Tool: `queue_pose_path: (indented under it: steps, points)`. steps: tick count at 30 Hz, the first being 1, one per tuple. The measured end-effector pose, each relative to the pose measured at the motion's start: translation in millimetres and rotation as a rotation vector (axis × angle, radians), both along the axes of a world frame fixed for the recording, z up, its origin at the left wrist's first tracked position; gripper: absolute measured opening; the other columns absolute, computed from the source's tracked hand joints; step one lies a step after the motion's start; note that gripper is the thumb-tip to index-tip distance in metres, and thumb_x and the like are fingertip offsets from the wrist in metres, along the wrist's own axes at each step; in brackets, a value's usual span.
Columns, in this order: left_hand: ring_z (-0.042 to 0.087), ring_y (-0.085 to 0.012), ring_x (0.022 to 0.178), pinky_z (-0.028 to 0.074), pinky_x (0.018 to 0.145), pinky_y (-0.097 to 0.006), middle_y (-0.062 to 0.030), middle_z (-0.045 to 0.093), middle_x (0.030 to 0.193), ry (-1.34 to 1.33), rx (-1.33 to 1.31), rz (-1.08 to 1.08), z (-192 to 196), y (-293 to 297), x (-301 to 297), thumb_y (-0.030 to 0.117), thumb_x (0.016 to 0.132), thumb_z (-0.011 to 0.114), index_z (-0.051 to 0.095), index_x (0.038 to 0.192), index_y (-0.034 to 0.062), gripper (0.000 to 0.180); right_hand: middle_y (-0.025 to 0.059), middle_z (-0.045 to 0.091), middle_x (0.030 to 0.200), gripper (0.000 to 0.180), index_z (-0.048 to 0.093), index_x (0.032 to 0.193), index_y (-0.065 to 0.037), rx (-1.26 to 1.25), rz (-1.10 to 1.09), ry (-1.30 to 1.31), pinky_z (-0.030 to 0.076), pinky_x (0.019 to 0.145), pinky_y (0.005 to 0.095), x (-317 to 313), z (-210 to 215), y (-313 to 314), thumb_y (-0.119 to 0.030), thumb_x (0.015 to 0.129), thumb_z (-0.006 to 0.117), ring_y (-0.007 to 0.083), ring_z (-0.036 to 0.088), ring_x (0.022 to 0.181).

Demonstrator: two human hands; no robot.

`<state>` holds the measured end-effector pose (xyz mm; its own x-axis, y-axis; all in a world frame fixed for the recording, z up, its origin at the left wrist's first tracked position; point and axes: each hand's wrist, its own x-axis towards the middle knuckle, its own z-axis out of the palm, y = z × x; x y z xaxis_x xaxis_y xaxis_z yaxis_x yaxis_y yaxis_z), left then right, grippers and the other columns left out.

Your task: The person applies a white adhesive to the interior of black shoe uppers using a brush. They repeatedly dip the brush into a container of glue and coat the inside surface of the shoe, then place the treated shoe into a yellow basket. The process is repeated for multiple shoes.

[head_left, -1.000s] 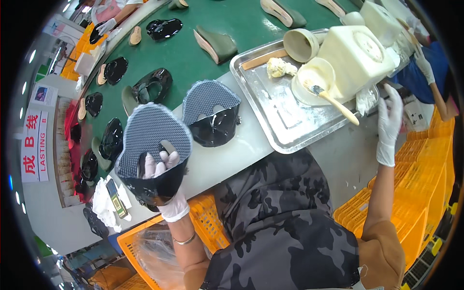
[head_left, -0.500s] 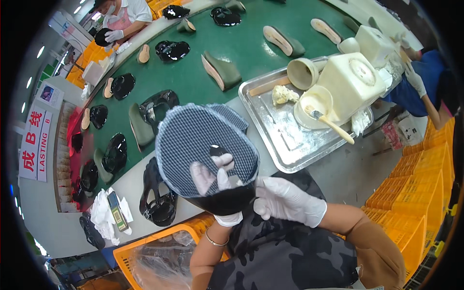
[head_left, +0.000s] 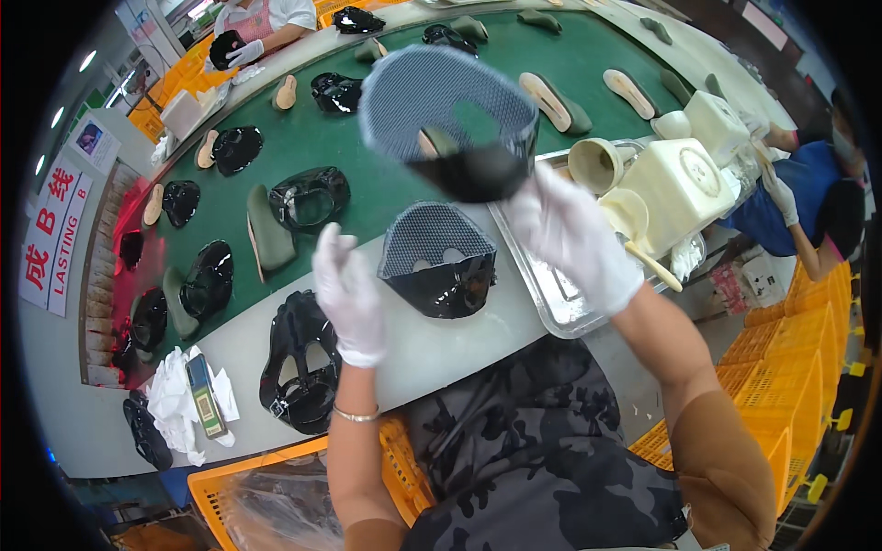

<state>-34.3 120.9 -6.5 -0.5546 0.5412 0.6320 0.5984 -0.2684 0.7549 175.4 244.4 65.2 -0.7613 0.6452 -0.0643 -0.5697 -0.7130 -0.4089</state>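
Observation:
Raised over the belt, a black glossy shoe upper (head_left: 404, 101) with grey mesh lining is pinched at its right end by my white-gloved right hand (head_left: 579, 234). Through its opening the green belt shows. My left hand (head_left: 349, 298), also gloved, holds nothing; its fingers point up, partly bent and apart from the uppers. Between the hands a second black upper (head_left: 450, 292) with the same lining rests on the pale bench edge. To the left of it lies a black strappy upper (head_left: 299, 390) with a buckle.
A metal tray (head_left: 560, 312) at right carries a beige cup (head_left: 593, 163), a white container (head_left: 680, 188) and a brush (head_left: 654, 266). Green shoe lasts (head_left: 268, 234) and black uppers cover the green belt (head_left: 386, 174). Orange crates (head_left: 772, 367) stand right. Two co-workers are beyond.
The upper in my right hand has gone up and away, over the belt. My left hand has let go of it and moved left. A second upper now shows on the bench.

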Motion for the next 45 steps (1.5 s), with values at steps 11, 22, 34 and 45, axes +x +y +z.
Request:
queue_pose_path:
  steps: [11, 22, 34, 45]
  points:
    - [0.049, -0.0259, 0.098, 0.035, 0.089, -0.04, -0.0081, 0.056, 0.098, 0.596, -0.59, 0.26, -60, 22, -48, 0.011, 0.077, 0.055, 0.057, 0.103, 0.0064, 0.026, 0.001, 0.039, 0.075, 0.024, 0.042, 0.088, -0.015, 0.027, -0.525, -0.619, 0.035, 0.04, 0.0232, -52, -65, 190, -0.031, 0.083, 0.059, 0.014, 0.044, 0.054]
    - [0.049, -0.026, 0.101, 0.032, 0.094, -0.043, -0.0084, 0.057, 0.099, 0.559, -0.655, 0.3, -60, 18, -49, 0.015, 0.08, 0.053, 0.057, 0.105, 0.0082, 0.026, 0.0151, 0.062, 0.097, 0.042, 0.053, 0.105, -0.007, 1.329, -0.754, -1.718, 0.046, 0.08, 0.0393, -86, -67, 196, -0.03, 0.073, 0.068, 0.0312, 0.06, 0.092]
    - [0.05, -0.0237, 0.102, 0.033, 0.093, -0.04, -0.0072, 0.058, 0.1, 0.592, -0.682, 0.31, -57, 25, -42, 0.015, 0.08, 0.052, 0.059, 0.105, 0.009, 0.026, 0.013, 0.058, 0.101, 0.034, 0.055, 0.103, -0.007, 1.657, -0.499, -1.679, 0.047, 0.081, 0.0375, -79, -61, 155, -0.025, 0.076, 0.065, 0.0298, 0.058, 0.095]
    - [0.049, -0.0245, 0.099, 0.036, 0.088, -0.04, -0.0063, 0.057, 0.1, 0.564, -0.459, 0.212, -63, 20, -37, 0.012, 0.076, 0.056, 0.059, 0.1, 0.0075, 0.024, 0.0081, 0.062, 0.099, 0.03, 0.057, 0.105, -0.005, 0.518, 0.286, -0.976, 0.05, 0.05, 0.025, 64, -32, -41, -0.03, 0.089, 0.052, 0.0098, 0.058, 0.064]
